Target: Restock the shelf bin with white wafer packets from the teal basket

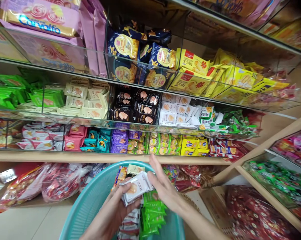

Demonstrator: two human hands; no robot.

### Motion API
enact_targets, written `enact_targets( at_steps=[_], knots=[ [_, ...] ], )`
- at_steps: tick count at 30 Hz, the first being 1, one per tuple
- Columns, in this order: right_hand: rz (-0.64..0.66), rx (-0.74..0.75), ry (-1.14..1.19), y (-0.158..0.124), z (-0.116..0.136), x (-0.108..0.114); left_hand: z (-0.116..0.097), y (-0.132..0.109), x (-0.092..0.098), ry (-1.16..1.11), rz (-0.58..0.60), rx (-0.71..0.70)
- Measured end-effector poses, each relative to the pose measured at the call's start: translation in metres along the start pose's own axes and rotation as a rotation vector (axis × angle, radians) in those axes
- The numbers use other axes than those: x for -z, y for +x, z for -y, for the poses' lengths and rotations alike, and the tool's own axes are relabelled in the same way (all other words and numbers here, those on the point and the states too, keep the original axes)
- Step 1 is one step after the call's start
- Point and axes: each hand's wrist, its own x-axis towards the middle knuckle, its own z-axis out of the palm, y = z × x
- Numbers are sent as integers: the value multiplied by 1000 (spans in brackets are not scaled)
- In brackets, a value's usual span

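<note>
My left hand (pixel 111 210) is closed round a small stack of white snack packets (pixel 137 188), holding it above a teal plastic basket (pixel 78 200). My right hand (pixel 167 191) has its fingers stretched out at the right end of that stack; whether they touch it I cannot tell. Below both hands, rows of green packets (pixel 154 216) and white-and-brown packets (pixel 129 224) lie inside the basket. A cream packet (pixel 135 169) and an orange-and-blue packet (pixel 120 175) show at its far side.
Tiered shelves with clear dividers face me, holding black packets (pixel 145 108), white packets (pixel 175 110), purple packets (pixel 119 138) and yellow packets (pixel 194 146). Large bags of red-wrapped sweets (pixel 61 181) lie under the wooden ledge (pixel 90 155). Another shelf (pixel 262 191) stands at right.
</note>
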Motion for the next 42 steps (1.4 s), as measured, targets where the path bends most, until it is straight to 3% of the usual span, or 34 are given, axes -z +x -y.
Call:
enact_targets(
  at_steps=[3, 7, 15, 23, 31, 39, 42],
  knots=[
    [115, 322, -447, 8, 21, 16, -1, -2, 8, 16, -15, -26],
    [316, 565, -794, 19, 43, 5, -6, -9, 18, 56, -26, -28],
    [513, 583, -850, 34, 34, -53, -15, -21, 42, 122, -119, -47],
    [496, 617, -928, 36, 27, -93, -16, -29, 69, 150, -123, -100],
    [451, 615, -948, 35, 18, -107, -15, -31, 76, 175, -143, -82],
    [502, 679, -932, 38, 8, -111, -26, -39, 80, 413, -103, -59],
    [531, 654, -868, 42, 7, -105, -23, -36, 84, 400, -94, -52]
  ],
)
